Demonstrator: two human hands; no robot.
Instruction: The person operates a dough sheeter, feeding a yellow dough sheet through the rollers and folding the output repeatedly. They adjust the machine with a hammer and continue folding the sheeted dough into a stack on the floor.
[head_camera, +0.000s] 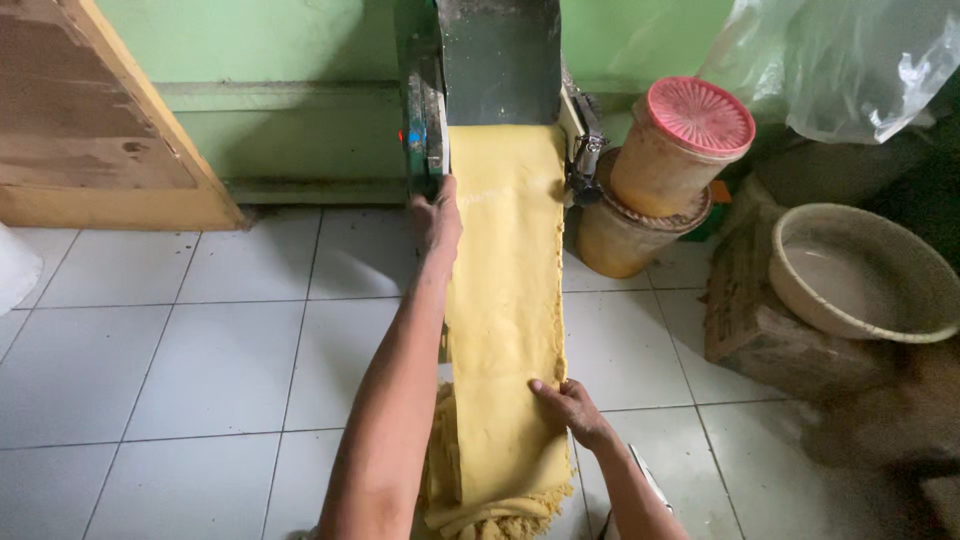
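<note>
Two bare arms show, with no sleeves on them. The left hand (437, 222) and right hand (568, 405) wear no gloves, rings or watch. Both forearms look long and thin.

Dough sheet (505, 300) runs top-center to bottom-center of frame, coming out of roller machine (495, 70) at top-center, w/ folded dough pile (500, 505) under its lower end at bottom-center on the tiled floor (220, 370). Left hand (437, 215) sits at sheet's left edge just below machine, right hand (568, 405) on sheet's right edge lower down. Wooden board (90, 120) leans upper left; lidded jar (680, 145) sits in a tub (625, 240) just right of machine, bowl (860, 275) on a block (770, 330) at mid-right, plastic bag (850, 60) upper right.
</note>
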